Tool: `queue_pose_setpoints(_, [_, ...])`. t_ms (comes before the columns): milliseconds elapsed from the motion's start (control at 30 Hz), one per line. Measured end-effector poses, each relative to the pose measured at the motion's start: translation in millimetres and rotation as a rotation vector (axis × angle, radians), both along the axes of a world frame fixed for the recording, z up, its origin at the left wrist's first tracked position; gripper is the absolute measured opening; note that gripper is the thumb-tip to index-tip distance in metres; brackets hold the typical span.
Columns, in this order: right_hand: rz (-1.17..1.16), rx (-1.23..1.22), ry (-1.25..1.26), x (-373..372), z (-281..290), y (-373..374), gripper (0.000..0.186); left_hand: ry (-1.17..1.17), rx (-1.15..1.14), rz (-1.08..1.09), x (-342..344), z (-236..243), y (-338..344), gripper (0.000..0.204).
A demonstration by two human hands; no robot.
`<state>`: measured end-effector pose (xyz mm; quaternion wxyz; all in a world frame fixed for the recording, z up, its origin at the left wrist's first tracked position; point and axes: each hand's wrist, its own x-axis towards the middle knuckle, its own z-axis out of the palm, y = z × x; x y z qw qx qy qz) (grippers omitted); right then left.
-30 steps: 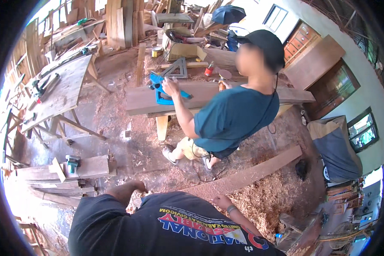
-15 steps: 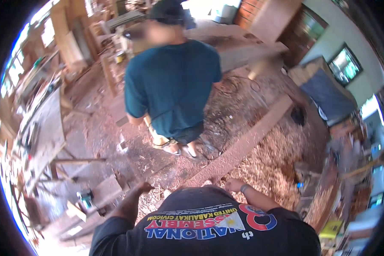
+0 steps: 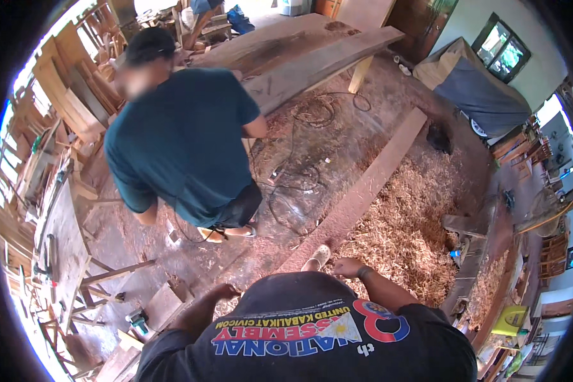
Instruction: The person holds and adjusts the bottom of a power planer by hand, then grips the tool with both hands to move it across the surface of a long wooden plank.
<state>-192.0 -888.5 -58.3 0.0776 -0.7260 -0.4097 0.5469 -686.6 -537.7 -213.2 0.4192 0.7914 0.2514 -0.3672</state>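
Observation:
My left hand point(image 3: 224, 292) hangs low beside my dark printed shirt point(image 3: 293, 325). Its fingers are loosely bent and hold nothing I can see. On the other side, my right hand point(image 3: 347, 267), with a band point(image 3: 364, 272) at the wrist, also hangs free, fingers slightly curled. My foot in a light shoe point(image 3: 317, 258) shows between the hands, at the near end of a long plank point(image 3: 369, 191) on the floor. Wood shavings point(image 3: 401, 248) lie thickly beside the plank, nearest my right hand.
Ahead on the left stands a co-worker point(image 3: 181, 134) in a teal shirt and dark cap. Cords point(image 3: 293, 184) snake over the floor. A long thick board point(image 3: 325, 63) rests raised at the back. At left are a workbench point(image 3: 67, 229) and a power tool point(image 3: 137, 319); a covered vehicle point(image 3: 484, 95) stands far right.
The co-worker now appears farther left, with more of the raised board and cords showing. My view has shifted, and my light shoe has come forward. Both hands still hang low.

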Motion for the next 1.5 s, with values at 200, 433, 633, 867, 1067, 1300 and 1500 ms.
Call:
queue_pose_setpoints(200, [-0.011, 0.119, -0.407, 139, -95, -157, 0.052, -0.081, -0.010, 0.058, 268, 48, 17, 0.059])
queue_pose_setpoints(433, [-0.175, -0.048, -0.294, 223, -24, -186, 0.050, -0.094, 0.038, 0.002, 458, 128, -37, 0.038])
queue_pose_setpoints(633, [-0.263, -0.187, -0.272, 247, 9, -140, 0.028, -0.434, -0.013, -0.228, 550, 141, -32, 0.043])
queue_pose_setpoints(867, [-0.296, 0.048, 0.000, 328, -74, -158, 0.036, -0.156, 0.071, -0.347, 649, 70, 40, 0.063])
queue_pose_setpoints(1067, [-0.374, -0.109, 0.068, 471, -26, -32, 0.032, -0.109, 0.116, -0.522, 677, -95, 146, 0.063])
queue_pose_setpoints(1300, [-0.411, 0.204, -0.215, 697, -119, 77, 0.032, -0.466, 0.340, -0.009, 848, 30, 263, 0.039])
queue_pose_setpoints(1500, [-0.235, 0.182, -0.101, 738, -3, 309, 0.038, -0.634, 0.806, 0.653, 841, 204, 361, 0.056])
